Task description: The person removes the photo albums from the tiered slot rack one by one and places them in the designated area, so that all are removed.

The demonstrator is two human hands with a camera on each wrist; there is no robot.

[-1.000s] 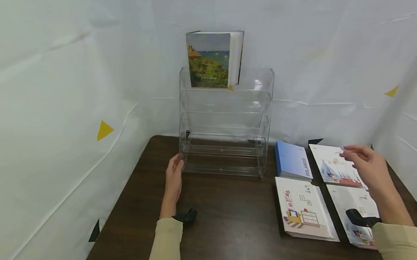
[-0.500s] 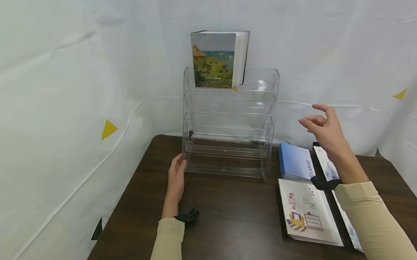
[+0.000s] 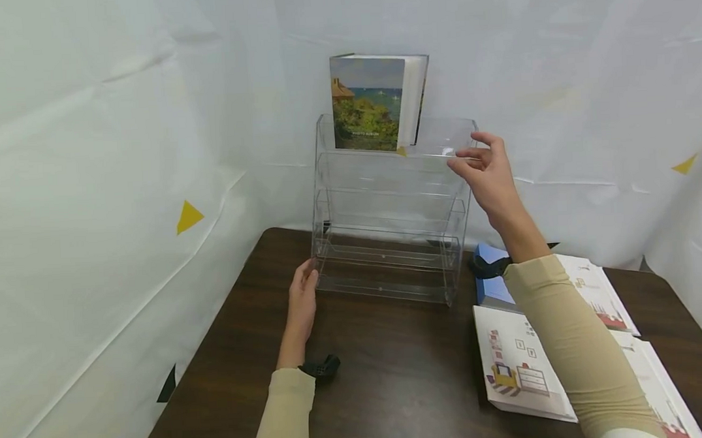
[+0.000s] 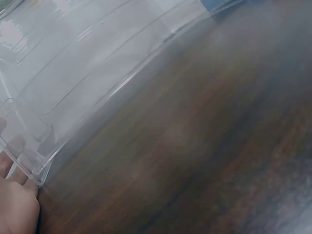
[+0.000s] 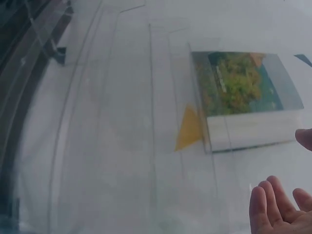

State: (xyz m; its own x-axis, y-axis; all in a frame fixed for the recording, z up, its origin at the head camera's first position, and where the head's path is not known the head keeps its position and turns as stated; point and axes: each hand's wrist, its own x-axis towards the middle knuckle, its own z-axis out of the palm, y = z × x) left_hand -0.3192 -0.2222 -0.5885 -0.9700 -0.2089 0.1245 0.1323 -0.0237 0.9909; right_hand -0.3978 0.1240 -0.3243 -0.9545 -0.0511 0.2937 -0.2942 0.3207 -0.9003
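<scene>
In the head view, a clear acrylic tiered rack [image 3: 388, 207] stands on the table. Its top tier bears a photo album [image 3: 366, 107] with a painted coastal scene on the cover. My left hand [image 3: 303, 299] touches the rack's lower left side; in the left wrist view, fingers [image 4: 17, 144] show through the clear panel. At the top right corner, my right hand [image 3: 490, 177] has thumb and fingers spread apart, holding nothing. Whether it touches the rack there I cannot tell. In the right wrist view, the album [image 5: 243, 87] lies beyond those fingers [image 5: 275, 195].
To the right lie a blue album [image 3: 495, 291], partly behind the right wrist, a white album with furniture drawings [image 3: 525, 368], and two more white albums [image 3: 598, 290], partly under the right sleeve. A white sheet wall [image 3: 587, 104] rises behind the brown table [image 3: 387, 381].
My right hand has moved left and up from above the white albums to the rack's top right corner. The left hand stays at the rack's side. The view has shifted slightly.
</scene>
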